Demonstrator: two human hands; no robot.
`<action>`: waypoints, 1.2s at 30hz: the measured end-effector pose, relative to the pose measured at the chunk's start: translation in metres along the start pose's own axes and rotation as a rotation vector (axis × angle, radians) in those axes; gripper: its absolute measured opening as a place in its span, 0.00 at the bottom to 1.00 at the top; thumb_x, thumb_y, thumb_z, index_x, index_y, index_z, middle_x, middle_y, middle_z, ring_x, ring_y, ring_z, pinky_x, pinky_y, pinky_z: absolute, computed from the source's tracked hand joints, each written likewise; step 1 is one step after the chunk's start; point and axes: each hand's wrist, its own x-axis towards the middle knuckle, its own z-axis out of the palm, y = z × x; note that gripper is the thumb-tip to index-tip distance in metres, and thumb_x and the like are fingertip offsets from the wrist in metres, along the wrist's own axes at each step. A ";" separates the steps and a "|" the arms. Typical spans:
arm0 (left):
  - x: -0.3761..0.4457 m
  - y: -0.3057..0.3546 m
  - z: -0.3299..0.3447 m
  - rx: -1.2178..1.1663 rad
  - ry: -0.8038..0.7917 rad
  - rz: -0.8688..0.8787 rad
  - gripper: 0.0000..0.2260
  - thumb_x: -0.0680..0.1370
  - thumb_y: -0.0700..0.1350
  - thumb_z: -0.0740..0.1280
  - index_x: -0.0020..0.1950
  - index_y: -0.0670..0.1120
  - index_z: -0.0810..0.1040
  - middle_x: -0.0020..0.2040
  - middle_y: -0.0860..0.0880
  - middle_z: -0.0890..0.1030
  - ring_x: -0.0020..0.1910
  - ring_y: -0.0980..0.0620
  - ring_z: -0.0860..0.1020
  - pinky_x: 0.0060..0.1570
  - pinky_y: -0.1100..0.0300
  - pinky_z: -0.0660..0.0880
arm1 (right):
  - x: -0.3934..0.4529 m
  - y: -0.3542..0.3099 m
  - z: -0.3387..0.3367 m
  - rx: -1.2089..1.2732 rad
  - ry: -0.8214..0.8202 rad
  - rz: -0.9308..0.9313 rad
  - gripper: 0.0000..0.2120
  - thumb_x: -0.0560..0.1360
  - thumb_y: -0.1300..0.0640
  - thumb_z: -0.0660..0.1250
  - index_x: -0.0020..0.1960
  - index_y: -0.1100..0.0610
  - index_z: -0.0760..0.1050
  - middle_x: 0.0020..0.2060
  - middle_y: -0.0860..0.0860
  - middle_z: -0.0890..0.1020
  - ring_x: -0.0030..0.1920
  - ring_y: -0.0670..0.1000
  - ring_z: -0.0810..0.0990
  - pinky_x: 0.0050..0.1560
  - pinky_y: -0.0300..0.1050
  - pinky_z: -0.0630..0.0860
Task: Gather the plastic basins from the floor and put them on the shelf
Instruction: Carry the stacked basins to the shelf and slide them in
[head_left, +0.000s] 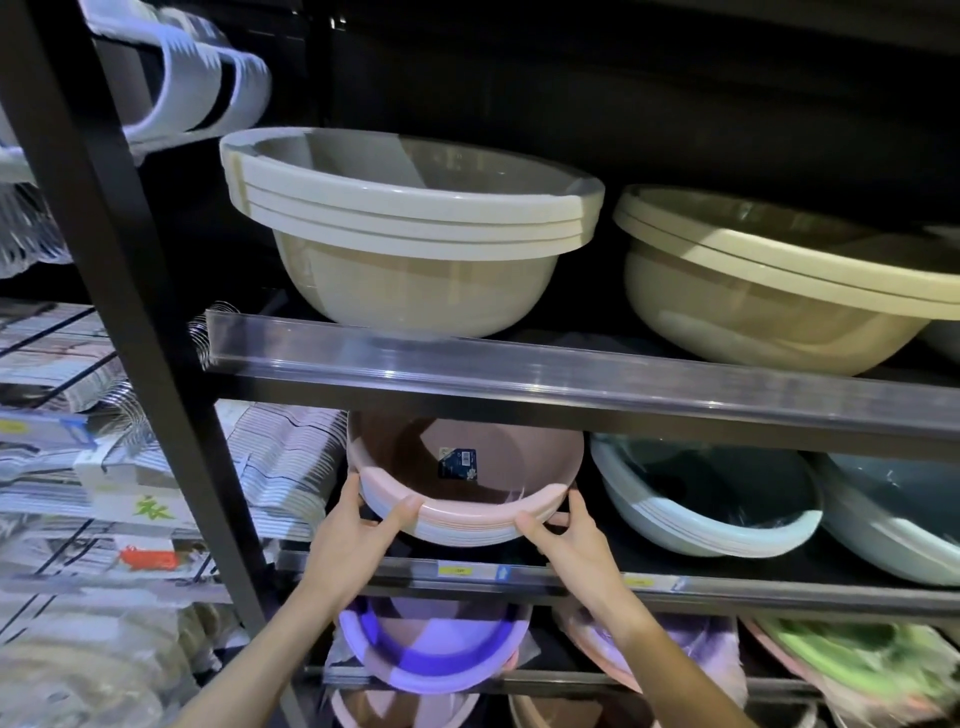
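While both forearms rise from the bottom edge of the frame, the left hand (358, 525) and the right hand (563, 530) grasp the near rim of a stack of pink basins (467, 483) at lower centre. The left thumb hooks over the top of the rim and its fingers curl up the outer left side; the right thumb lies on the rim with the fingers wrapped round the right edge. The stack is tilted, its mouth turned up and toward the camera, the base pointing back into the middle shelf (727, 584). Being round, it has no clear long axis. A dark label (457, 462) sits on the inside wall.

Below the hands, a purple basin (431, 654) lies on a lower shelf, blurred. Right of the pink stack, on the same shelf, pale blue basins (706, 509) lean the same way. Farther up, behind a clear strip along the upper shelf edge (571, 379), a beige stack (410, 228) stands at upper centre, with cream basins (779, 291) to its right. White hangers (197, 78) hang in the upper left.
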 end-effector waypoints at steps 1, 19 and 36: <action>0.002 0.001 0.000 0.009 0.001 -0.002 0.34 0.69 0.74 0.66 0.68 0.58 0.66 0.52 0.64 0.77 0.47 0.62 0.80 0.48 0.53 0.75 | 0.002 0.000 0.001 0.003 0.002 0.010 0.26 0.70 0.39 0.74 0.64 0.44 0.71 0.54 0.41 0.83 0.55 0.44 0.82 0.54 0.43 0.78; 0.017 0.004 -0.001 0.044 -0.007 -0.045 0.35 0.64 0.78 0.62 0.57 0.53 0.71 0.55 0.55 0.78 0.50 0.52 0.79 0.48 0.51 0.74 | 0.016 -0.007 0.006 -0.083 0.037 0.067 0.30 0.69 0.36 0.73 0.62 0.53 0.71 0.59 0.51 0.81 0.57 0.53 0.82 0.60 0.57 0.80; -0.013 0.004 -0.012 0.271 -0.086 0.051 0.44 0.70 0.73 0.64 0.81 0.53 0.58 0.72 0.45 0.77 0.70 0.44 0.74 0.63 0.46 0.75 | -0.025 -0.015 0.008 -0.334 0.064 -0.007 0.40 0.74 0.38 0.69 0.80 0.48 0.58 0.65 0.54 0.78 0.66 0.54 0.76 0.62 0.49 0.72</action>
